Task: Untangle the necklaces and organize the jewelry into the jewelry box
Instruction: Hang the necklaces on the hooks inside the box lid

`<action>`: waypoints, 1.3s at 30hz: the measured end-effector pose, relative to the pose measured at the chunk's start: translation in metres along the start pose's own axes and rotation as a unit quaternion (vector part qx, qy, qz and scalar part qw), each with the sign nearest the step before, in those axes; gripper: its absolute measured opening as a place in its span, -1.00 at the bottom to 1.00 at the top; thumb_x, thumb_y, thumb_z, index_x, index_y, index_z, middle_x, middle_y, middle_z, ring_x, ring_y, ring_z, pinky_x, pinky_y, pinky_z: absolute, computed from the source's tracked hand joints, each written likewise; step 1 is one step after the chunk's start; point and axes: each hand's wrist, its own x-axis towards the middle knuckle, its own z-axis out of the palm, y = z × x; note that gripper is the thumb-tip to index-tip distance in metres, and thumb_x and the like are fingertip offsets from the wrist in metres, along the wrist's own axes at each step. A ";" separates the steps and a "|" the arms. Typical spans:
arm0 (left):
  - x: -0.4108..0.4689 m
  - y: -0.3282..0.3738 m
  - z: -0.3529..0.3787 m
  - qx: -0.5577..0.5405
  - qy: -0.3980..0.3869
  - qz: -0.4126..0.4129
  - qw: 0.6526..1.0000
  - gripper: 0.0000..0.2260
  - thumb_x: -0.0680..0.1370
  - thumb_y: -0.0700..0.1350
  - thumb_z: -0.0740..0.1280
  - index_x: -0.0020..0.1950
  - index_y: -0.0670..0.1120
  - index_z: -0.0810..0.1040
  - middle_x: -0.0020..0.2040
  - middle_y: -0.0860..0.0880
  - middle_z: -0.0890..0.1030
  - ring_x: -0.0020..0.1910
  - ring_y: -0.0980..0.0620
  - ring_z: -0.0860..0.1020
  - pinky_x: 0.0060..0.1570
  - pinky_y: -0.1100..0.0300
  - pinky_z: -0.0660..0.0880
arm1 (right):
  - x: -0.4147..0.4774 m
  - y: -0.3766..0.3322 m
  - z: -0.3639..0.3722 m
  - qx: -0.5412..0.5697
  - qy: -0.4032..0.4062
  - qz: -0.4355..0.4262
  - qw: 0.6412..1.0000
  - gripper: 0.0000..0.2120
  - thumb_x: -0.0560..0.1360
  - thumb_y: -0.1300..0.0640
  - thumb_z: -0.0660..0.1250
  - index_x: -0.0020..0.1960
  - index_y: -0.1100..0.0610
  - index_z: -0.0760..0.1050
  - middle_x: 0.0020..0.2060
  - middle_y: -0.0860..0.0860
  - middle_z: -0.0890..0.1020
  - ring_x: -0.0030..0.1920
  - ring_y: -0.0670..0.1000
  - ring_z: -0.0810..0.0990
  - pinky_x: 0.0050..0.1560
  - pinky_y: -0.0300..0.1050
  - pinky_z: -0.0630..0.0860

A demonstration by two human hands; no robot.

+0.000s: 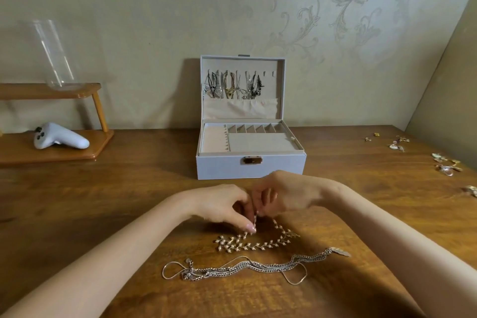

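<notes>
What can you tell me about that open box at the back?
The jewelry box is pale grey outside, beige and velvety inside. It stands open on the wooden table, lid upright by the wall. Necklaces hang from hooks in the lid above a pouch. Its tray compartments look empty. A metal clasp fronts it.

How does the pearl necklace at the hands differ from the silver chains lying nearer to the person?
The pearl necklace carries pale beads on gold leafy sprigs; the silver chains are plain thin strands, tangled together. The left hand and right hand pinch one end of the pearl necklace; the silver chains lie untouched. Both rest on the wooden table, outside the jewelry box.
</notes>
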 end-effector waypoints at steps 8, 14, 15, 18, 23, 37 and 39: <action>-0.005 -0.003 -0.015 -0.355 0.118 0.013 0.927 -0.95 0.57 -0.16 0.26 0.01 -0.12 0.46 -0.09 -0.08 0.67 -0.02 0.04 0.63 0.12 0.15 0.49 | 0.009 0.020 -0.010 0.355 0.110 -0.083 0.925 -0.91 0.44 0.36 0.34 -0.15 0.23 0.45 -0.37 0.15 0.61 -0.33 0.07 0.60 -0.19 -0.12 0.55; -0.006 -0.009 -0.021 -0.361 0.185 0.007 0.914 -0.89 0.52 -0.18 0.34 0.02 -0.17 0.55 -0.30 -0.03 0.62 -0.18 0.02 0.64 -0.06 0.25 0.57 | 0.009 0.022 -0.018 0.399 0.119 -0.083 0.905 -0.87 0.46 0.36 0.32 0.00 0.23 0.49 -0.34 0.12 0.55 -0.35 0.08 0.53 -0.27 -0.12 0.55; -0.006 -0.011 -0.021 -0.347 0.194 -0.003 0.918 -0.91 0.53 -0.18 0.33 -0.01 -0.17 0.55 -0.29 -0.03 0.63 -0.19 0.03 0.64 -0.06 0.24 0.58 | 0.008 0.022 -0.020 0.401 0.118 -0.085 0.904 -0.85 0.44 0.33 0.35 0.00 0.22 0.50 -0.34 0.10 0.56 -0.35 0.08 0.52 -0.28 -0.14 0.55; -0.005 -0.016 -0.021 -0.316 0.207 -0.030 0.925 -0.93 0.56 -0.20 0.29 -0.02 -0.18 0.53 -0.27 -0.06 0.63 -0.22 0.04 0.65 -0.09 0.23 0.57 | 0.005 0.022 -0.023 0.406 0.121 -0.086 0.902 -0.80 0.36 0.27 0.40 -0.01 0.20 0.52 -0.31 0.09 0.58 -0.34 0.07 0.50 -0.24 -0.15 0.54; -0.004 -0.022 -0.020 -0.218 0.216 -0.051 0.950 -0.94 0.57 -0.23 0.27 -0.09 -0.17 0.52 -0.29 -0.05 0.62 -0.34 0.14 0.61 -0.24 0.33 0.54 | 0.004 0.026 -0.026 0.411 0.128 -0.085 0.899 -0.78 0.34 0.30 0.41 -0.02 0.18 0.56 -0.27 0.10 0.61 -0.30 0.09 0.51 -0.20 -0.13 0.55; -0.001 -0.027 -0.027 -0.122 0.196 -0.053 0.972 -0.95 0.55 -0.18 0.32 -0.06 -0.09 0.57 -0.16 -0.01 0.66 -0.15 0.11 0.63 -0.09 0.23 0.58 | 0.006 0.028 -0.036 0.384 0.266 -0.094 0.879 -0.77 0.39 0.47 0.36 -0.04 0.22 0.54 -0.24 0.14 0.65 -0.16 0.05 0.65 -0.06 -0.15 0.57; 0.002 -0.016 -0.035 -0.115 0.221 -0.019 0.968 -0.95 0.53 -0.17 0.34 -0.04 -0.05 0.57 -0.08 0.00 0.65 -0.07 0.08 0.62 -0.02 0.14 0.57 | 0.010 0.026 -0.045 0.356 0.275 -0.091 0.888 -0.78 0.40 0.48 0.35 -0.05 0.23 0.54 -0.25 0.15 0.66 -0.16 0.05 0.67 -0.06 -0.15 0.59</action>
